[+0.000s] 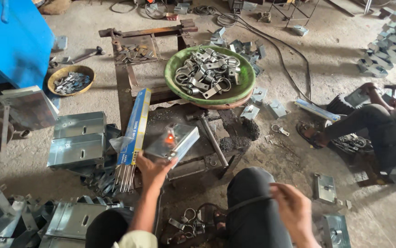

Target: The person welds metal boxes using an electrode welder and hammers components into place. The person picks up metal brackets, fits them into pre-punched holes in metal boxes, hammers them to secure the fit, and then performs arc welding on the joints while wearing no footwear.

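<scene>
Low over a rusty steel work stand, a folded sheet-metal bracket is held by the left hand, with the fingers closed on its near edge from below. A small orange glow is seen on the bracket's upper face, which reads as a fresh hot spot. The right hand is raised over the right knee; it is blurred, its fingers look loosely curled, and whether anything is gripped cannot be told.

A hammer is laid on the stand just beside the bracket, and a long blue box of welding rods is propped at the stand's left edge, with bare rods spilling out near the left wrist. Behind the stand, a green bowl is filled with metal ring clamps. Galvanised boxes are stacked to the left. At the right, another person's leg is stretched across the floor.

Several risks can be judged from this. The fingers could be burned if heat spreads through the thin sheet towards the grip. Because only one edge is held, the bracket could tip and be dropped onto the stand. Skin could also be cut on the sheared edges.
</scene>
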